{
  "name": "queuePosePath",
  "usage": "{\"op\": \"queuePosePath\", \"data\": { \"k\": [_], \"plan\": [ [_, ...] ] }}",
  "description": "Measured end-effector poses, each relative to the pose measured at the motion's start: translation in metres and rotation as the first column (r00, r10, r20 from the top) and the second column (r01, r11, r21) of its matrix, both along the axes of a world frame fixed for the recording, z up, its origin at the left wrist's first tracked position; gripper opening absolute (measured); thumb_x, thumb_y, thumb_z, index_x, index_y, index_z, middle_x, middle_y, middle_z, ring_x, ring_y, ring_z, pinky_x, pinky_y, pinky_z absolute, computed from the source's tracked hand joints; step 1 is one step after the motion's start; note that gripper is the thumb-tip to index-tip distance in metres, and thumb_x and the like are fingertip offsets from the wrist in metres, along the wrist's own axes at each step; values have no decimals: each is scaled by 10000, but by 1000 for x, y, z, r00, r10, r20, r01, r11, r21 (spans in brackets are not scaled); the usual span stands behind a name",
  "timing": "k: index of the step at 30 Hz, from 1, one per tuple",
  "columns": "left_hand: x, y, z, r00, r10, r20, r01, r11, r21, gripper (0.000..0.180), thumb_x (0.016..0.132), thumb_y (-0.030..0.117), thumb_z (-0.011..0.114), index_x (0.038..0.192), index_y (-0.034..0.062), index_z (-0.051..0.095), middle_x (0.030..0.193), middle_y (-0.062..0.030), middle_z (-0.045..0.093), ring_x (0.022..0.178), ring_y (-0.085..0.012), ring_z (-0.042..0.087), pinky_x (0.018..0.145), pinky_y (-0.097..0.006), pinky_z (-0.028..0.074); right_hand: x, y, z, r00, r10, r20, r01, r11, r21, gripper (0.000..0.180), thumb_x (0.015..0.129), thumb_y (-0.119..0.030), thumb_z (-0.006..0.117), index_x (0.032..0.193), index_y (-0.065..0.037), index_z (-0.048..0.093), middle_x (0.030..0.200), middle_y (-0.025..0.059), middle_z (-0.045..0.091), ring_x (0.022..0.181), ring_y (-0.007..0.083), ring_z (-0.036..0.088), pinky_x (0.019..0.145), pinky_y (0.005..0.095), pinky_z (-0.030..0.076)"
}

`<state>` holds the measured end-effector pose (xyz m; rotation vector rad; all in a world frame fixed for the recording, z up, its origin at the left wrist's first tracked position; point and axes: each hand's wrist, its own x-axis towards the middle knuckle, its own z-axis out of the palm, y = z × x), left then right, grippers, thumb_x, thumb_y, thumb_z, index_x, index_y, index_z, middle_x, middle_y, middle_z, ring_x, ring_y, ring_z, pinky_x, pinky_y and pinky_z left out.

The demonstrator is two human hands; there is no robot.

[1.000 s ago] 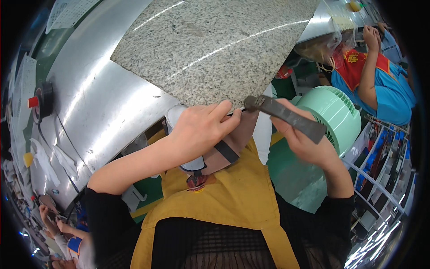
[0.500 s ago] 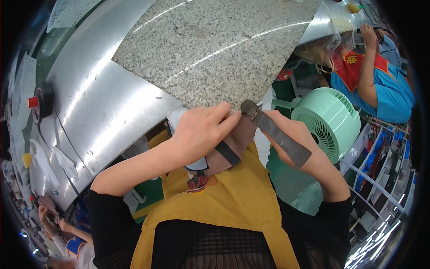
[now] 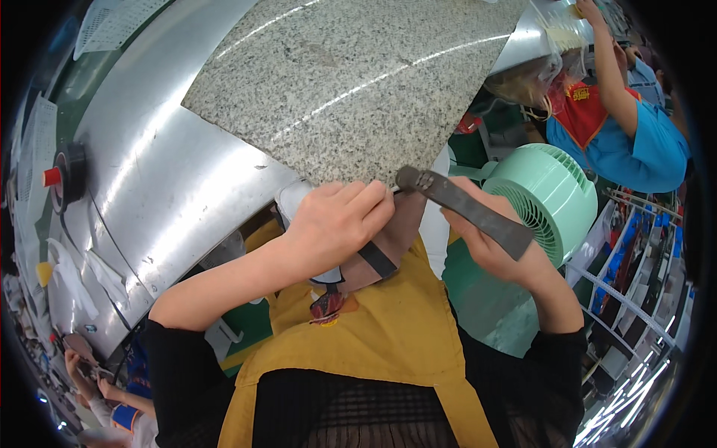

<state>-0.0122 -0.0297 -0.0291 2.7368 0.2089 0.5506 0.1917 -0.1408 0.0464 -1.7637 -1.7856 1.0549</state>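
Observation:
My right hand (image 3: pixel 489 231) is closed around the grip of a dark metal hammer (image 3: pixel 474 213). The hammer has a small round head and a long, flat, flared end; its handle is hidden behind the hand. The round head is close to the near corner of a speckled granite slab (image 3: pixel 358 89), just right of my left fingertips. My left hand (image 3: pixel 336 224), fingers bent together, pinches a brown, leather-like piece (image 3: pixel 403 224) with a black strip at that corner. The piece hangs down over my yellow apron (image 3: pixel 366 328). What lies under the left fingertips is hidden.
The slab rests on a shiny metal table (image 3: pixel 149 149). A black round device with a red knob (image 3: pixel 69 177) sits at the left. A mint-green fan (image 3: pixel 545 201) stands right of my right hand. Another person (image 3: pixel 620 127) works at the far right, beside a metal rack (image 3: pixel 635 261).
The hammer has turned, its flared end swinging right and up, its round head slightly left. My left hand has shifted a little left. The person at the far right has raised an arm.

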Motion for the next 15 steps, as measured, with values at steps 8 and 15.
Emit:
{"op": "queuePosePath", "data": {
  "k": [8,15],
  "plan": [
    [-2,3,0,995,98,31,-92,985,-148,268,677,88,632,945,95,636,824,-7,551,749,-172,557,684,-317,425,-14,-4,-4,989,55,140,-48,998,-51,380,815,-98,565,1173,-25,462,967,152,606,855,344,627,644,395,505],
    [-5,0,-9,995,69,78,-67,997,-24,256,662,81,626,918,82,635,834,-3,557,779,-180,553,691,-311,428,-9,-2,-2,999,-39,-25,38,998,-46,296,875,-73,528,1163,-22,484,823,147,564,715,325,572,627,344,457]
  ]
}}
